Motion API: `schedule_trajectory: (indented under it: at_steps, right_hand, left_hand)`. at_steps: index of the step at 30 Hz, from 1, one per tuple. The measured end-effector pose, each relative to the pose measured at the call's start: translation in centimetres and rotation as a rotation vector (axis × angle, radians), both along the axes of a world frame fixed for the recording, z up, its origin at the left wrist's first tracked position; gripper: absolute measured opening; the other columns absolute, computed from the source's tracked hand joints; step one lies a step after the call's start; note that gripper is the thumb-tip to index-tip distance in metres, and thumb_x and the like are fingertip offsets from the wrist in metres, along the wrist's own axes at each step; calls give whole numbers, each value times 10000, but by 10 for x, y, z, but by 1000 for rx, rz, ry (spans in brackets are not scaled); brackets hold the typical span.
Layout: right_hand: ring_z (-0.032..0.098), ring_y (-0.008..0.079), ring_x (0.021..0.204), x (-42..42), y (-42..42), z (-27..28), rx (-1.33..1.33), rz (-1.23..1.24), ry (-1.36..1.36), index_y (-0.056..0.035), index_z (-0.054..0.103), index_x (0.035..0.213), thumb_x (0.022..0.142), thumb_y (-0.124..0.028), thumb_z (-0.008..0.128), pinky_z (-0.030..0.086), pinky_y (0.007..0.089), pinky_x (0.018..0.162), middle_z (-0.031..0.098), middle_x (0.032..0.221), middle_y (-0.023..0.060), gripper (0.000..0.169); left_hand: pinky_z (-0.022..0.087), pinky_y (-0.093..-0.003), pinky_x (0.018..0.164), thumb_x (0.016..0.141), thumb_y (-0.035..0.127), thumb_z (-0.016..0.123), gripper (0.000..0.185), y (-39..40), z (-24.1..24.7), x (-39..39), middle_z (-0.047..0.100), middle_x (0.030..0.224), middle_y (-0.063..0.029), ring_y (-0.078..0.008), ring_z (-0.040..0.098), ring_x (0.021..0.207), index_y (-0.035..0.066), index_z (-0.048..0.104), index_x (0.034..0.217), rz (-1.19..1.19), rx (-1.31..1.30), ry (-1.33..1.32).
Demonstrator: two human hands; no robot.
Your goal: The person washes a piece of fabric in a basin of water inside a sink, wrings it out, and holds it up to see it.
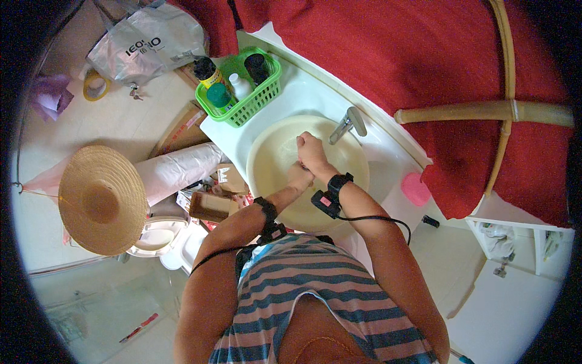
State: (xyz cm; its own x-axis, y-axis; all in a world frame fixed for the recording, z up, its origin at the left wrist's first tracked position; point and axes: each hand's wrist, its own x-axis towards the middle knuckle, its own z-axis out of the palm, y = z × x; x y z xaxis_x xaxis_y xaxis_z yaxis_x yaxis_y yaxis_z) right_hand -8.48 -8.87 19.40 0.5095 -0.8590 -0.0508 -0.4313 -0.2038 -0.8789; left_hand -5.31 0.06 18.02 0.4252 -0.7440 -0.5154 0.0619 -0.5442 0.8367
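Both hands are together over a large cream plastic basin [263, 195] that sits in the white washbasin [236, 141]. My right hand [313, 152] is curled, with its wrist close to my left hand [300, 176], which lies lower and partly behind it. Whether either hand holds something small is hidden. Just above and to the right of my right hand is a chrome faucet [348, 125]. The basin seems to contain some water. Black straps with small devices and cables are on both wrists.
A green plastic basket [254, 107] with bottles stands on the counter's upper left. A pink object [415, 188] lies on the right. Red cloth [354, 50] and bamboo poles [454, 112] hang beyond. On the left are a straw hat [102, 200], cardboard boxes [211, 207] and a toilet [159, 235].
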Motion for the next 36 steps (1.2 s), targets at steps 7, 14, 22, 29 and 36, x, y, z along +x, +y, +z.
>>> schedule_trajectory:
  at_steps: [7,14,22,29,36]
  right_hand:
    - [614,389,674,8,2,-11,-250,2,137,15,532,827,899,-214,473,492,444,604,591,679,235,247]
    - [572,99,696,-17,-25,6,491,87,-70,-54,566,788,870,-506,523,435,242,607,621,755,11,461]
    - [560,199,993,-57,3,-2,258,336,-78,-42,515,1203,861,-496,510,407,324,915,584,1118,142,568]
    - [608,210,917,-59,-29,14,507,220,-129,-57,572,1127,874,-292,554,476,336,775,644,978,113,346]
    - [589,315,970,-85,-29,-57,-73,309,396,-34,572,1104,850,-254,580,449,382,860,614,1066,159,336]
  left_hand:
    - [495,-336,556,719,380,644,473,-2,-12,7,652,748,-169,-241,645,600,-61,573,875,-78,28,-227]
    - [430,-290,503,595,224,696,237,1,14,50,588,612,-64,-156,562,547,18,592,648,-269,68,-2]
    - [434,-303,543,613,257,686,223,5,32,58,592,683,-41,-151,556,632,65,637,716,-459,253,0]
    - [452,-310,655,689,329,651,275,-5,45,69,601,765,-17,-163,560,689,96,662,833,-314,-51,225]
    - [465,-318,616,625,252,657,232,-8,9,60,647,753,-97,-188,600,693,37,675,709,-658,69,-99]
